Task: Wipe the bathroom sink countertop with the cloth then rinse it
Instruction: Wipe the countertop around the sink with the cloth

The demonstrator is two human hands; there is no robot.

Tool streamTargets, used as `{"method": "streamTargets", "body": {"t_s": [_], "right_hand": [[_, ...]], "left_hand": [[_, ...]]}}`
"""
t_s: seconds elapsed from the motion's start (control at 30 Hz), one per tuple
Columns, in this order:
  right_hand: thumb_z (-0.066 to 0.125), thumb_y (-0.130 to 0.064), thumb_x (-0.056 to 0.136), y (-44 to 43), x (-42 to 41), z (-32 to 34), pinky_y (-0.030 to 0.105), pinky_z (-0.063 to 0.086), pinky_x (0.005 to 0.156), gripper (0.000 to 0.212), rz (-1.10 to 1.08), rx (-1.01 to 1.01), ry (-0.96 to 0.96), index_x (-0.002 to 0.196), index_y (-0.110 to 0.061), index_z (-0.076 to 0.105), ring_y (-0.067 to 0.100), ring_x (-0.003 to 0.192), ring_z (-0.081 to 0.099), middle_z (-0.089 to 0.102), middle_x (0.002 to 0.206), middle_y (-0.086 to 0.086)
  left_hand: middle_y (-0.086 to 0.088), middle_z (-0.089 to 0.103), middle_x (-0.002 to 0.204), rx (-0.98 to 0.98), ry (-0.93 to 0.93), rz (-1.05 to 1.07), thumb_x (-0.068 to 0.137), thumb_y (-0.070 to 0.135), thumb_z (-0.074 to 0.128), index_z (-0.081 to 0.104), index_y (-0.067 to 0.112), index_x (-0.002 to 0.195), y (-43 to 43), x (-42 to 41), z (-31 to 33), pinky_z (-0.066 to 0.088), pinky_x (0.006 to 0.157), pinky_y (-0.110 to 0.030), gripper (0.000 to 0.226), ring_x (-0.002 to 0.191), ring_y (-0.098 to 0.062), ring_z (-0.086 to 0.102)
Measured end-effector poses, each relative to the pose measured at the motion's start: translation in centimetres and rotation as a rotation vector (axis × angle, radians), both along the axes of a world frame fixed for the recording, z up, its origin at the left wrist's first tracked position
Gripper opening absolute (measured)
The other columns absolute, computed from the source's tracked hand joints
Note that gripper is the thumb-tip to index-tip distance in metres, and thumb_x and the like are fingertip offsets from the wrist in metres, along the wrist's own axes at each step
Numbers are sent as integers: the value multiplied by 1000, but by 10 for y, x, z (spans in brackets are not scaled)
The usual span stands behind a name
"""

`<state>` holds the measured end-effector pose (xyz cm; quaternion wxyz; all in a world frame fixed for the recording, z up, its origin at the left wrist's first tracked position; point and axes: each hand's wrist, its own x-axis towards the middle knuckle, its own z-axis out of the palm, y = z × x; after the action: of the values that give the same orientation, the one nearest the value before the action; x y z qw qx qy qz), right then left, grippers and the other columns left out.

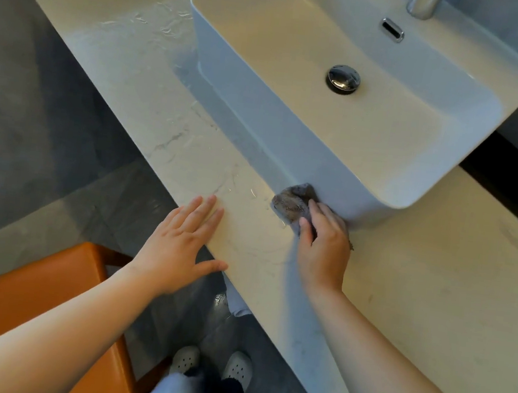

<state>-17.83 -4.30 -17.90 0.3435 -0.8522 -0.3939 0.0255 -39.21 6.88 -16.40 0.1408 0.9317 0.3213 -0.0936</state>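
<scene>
Cloth (292,200): grey, bunched, pinned under the right hand (323,245) on the countertop (152,103), right where the sink (260,115) outer wall meets the slab. Most of the wad is seen past the fingertips, and a small corner shows at the hand's outer side. The right fingers are curled over it with the thumb tucked against it, so the cloth is gripped.

The left hand (181,245) is laid flat on the counter's front edge, fingers straight and slightly spread, thumb along the edge; nothing is held. The cloth is off to its right, not touching, with bare, streaky-shiny counter between them.

The drain plug (343,78) is well beyond the right hand. An orange stool (30,293) is seen under the left forearm.
</scene>
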Motion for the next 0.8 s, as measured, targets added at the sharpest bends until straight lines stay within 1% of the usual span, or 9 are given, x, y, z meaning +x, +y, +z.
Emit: {"method": "streamTargets", "body": {"t_s": [0.17,0.27,0.3,0.37,0.43,0.5,0.6,0.73,0.8], "right_hand": [[61,-8,86,6,1,-1,24,34,98,35,-26,3,30,121,-4,63,28,113,54,64,122,9],[64,-12,85,11,-1,-1,21,33,94,33,-63,21,44,118,-5,65,28,108,54,66,117,8],[65,-14,85,12,-1,-1,24,35,93,32,-76,24,46,116,-6,66,28,107,54,67,115,7],[66,-17,85,15,-2,0,31,39,91,30,-99,31,49,113,-7,68,27,104,53,67,111,6],[67,-16,85,15,-5,1,30,41,87,27,-111,27,68,110,-9,70,26,103,54,67,108,5],[67,-16,84,13,-15,2,28,41,83,25,-88,4,81,108,-12,71,24,100,56,67,106,1],[67,-18,82,4,-46,0,32,46,81,25,-4,-25,64,107,-16,72,21,95,56,67,104,-2],[62,-22,83,-15,-90,5,31,48,78,26,112,-68,61,107,-20,72,15,95,55,67,105,-6],[62,-21,84,-20,-102,11,26,47,78,24,164,-105,112,106,-23,72,11,95,54,66,105,-11]], "left_hand": [[4,-22,155,12,-25,-10,71,83,7,-12,28,148,1,-2,0,-13,113,-33,96,142,-16,-23],[3,-16,157,14,-19,-28,73,81,9,-6,27,150,2,-1,4,-10,113,-34,96,144,-18,-16],[1,-8,158,12,-31,-27,74,80,12,3,25,151,5,0,8,-5,114,-34,95,146,-19,-8],[-5,23,155,51,-100,-7,80,72,20,31,17,147,11,2,12,12,114,-37,87,143,-24,21],[-8,40,147,106,-136,28,85,64,27,43,12,139,18,2,15,18,113,-41,77,137,-27,34],[-9,32,151,117,-129,74,89,61,34,37,12,143,24,-1,13,13,116,-44,73,141,-29,24],[-8,13,158,80,-80,108,90,58,36,19,13,150,37,-8,9,6,118,-44,76,146,-27,7],[-6,3,159,86,-35,111,93,54,32,10,14,151,56,-19,8,7,119,-45,74,146,-25,2],[-6,-2,159,69,-10,134,92,58,31,5,15,151,63,-26,5,8,118,-47,77,146,-25,-1]]}}
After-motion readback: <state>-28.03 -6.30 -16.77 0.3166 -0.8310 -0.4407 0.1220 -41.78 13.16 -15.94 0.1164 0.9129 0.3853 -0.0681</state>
